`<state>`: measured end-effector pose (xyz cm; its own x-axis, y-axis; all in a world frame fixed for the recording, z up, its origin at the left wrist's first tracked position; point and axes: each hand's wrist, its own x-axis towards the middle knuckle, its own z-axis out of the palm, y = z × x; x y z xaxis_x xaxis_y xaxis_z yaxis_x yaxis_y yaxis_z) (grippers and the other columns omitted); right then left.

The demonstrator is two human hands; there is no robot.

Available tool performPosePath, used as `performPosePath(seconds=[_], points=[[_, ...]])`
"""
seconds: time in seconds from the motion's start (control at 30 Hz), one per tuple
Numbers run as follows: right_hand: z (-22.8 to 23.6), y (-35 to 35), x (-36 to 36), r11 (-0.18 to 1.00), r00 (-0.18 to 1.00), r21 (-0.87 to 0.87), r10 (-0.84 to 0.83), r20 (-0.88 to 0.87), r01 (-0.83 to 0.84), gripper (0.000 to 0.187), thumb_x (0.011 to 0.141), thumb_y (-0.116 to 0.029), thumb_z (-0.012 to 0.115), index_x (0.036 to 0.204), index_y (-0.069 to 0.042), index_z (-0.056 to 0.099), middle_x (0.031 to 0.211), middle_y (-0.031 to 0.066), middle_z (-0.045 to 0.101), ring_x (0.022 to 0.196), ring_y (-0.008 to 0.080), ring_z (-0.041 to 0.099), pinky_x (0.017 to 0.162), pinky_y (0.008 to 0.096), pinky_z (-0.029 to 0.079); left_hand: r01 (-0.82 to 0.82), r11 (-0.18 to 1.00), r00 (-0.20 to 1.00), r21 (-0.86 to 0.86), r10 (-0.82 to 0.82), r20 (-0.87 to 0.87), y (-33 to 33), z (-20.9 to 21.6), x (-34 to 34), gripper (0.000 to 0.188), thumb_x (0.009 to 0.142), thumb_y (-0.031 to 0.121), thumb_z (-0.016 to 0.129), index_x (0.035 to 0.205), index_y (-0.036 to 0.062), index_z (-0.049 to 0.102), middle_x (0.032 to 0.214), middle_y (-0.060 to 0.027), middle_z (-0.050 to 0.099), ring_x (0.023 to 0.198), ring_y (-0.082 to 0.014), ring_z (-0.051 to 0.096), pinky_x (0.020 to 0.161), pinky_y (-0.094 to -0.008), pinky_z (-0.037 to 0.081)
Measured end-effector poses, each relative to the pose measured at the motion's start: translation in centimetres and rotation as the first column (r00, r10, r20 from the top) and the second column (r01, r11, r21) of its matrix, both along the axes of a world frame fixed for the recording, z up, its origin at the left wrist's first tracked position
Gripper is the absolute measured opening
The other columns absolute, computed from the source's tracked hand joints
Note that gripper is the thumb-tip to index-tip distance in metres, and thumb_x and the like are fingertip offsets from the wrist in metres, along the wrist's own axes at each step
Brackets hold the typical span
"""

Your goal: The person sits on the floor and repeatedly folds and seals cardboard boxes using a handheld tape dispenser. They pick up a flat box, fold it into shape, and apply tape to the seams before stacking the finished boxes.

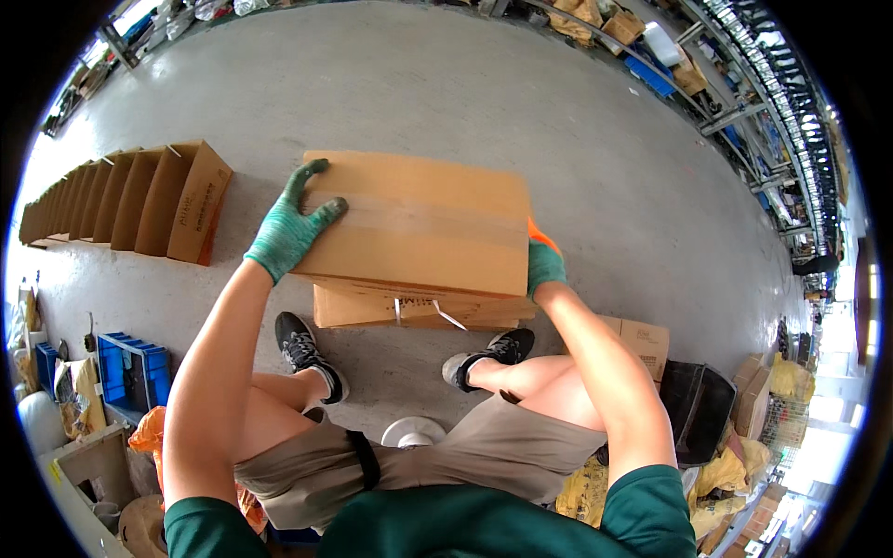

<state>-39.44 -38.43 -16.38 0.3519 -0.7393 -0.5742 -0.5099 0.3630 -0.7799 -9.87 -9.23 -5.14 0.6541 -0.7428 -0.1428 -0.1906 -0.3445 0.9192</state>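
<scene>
A closed brown cardboard box, a strip of clear tape along its top, sits in front of me between my hands. My left hand, in a green knit glove with dark fingertips, grips its left end, thumb and a finger over the top. At the right end my right hand, gloved alike, presses against the side; most of its fingers are hidden. Something orange shows beside that hand, its kind unclear. Under the box lies a stack of flat cardboard with white strap ends sticking out.
A row of upright opened cartons stands on the floor at left. Near my left lies a blue crate; at right are a black bin and another carton. Metal racking runs along the far right.
</scene>
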Motion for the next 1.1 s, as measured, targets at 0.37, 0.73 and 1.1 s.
performPosePath(seconds=[0.37,0.73,1.1], points=[[7.8,-2.5,3.8,0.675,0.898,-0.597,0.267,-0.35,-0.433,0.035,0.093,-0.013,0.058,0.127,-0.009,0.063,0.113,0.0183,0.07,0.096,0.0257,0.07,0.084,0.0365,0.056,-0.02,0.995,0.997,0.099,0.012,0.079,1.1,-0.3,0.4,0.067,0.091,0.037,0.073,0.148,0.0213,0.042,0.144,-0.0192,0.051,0.136,-0.0303,0.046,0.114,-0.0412,0.037],[11.1,15.8,20.2,-0.034,0.773,-0.839,0.369,-0.516,-0.544,0.051,0.101,-0.039,0.045,0.142,-0.01,0.05,0.149,0.0174,0.047,0.142,0.0413,0.037,0.119,0.055,0.027,-0.001,0.999,0.991,0.042,-0.004,0.135,0.6,-1.2,0.7,0.064,0.103,0.027,0.054,0.159,0.0219,0.023,0.152,-0.0203,0.044,0.139,-0.0348,0.044,0.115,-0.0421,0.037],[8.9,1.1,4.8,0.718,0.923,-0.584,0.342,-0.176,-0.378,0.073,0.102,-0.058,0.039,0.156,-0.011,0.029,0.161,0.0181,0.029,0.15,0.0356,0.025,0.122,0.0499,0.018,-0.153,0.971,0.952,0.184,0.195,-0.237,0.1,-2.4,1.0,0.063,0.105,0.052,0.038,0.144,0.0035,0.049,0.137,-0.0179,0.059,0.125,-0.0295,0.056,0.109,-0.0393,0.04]])
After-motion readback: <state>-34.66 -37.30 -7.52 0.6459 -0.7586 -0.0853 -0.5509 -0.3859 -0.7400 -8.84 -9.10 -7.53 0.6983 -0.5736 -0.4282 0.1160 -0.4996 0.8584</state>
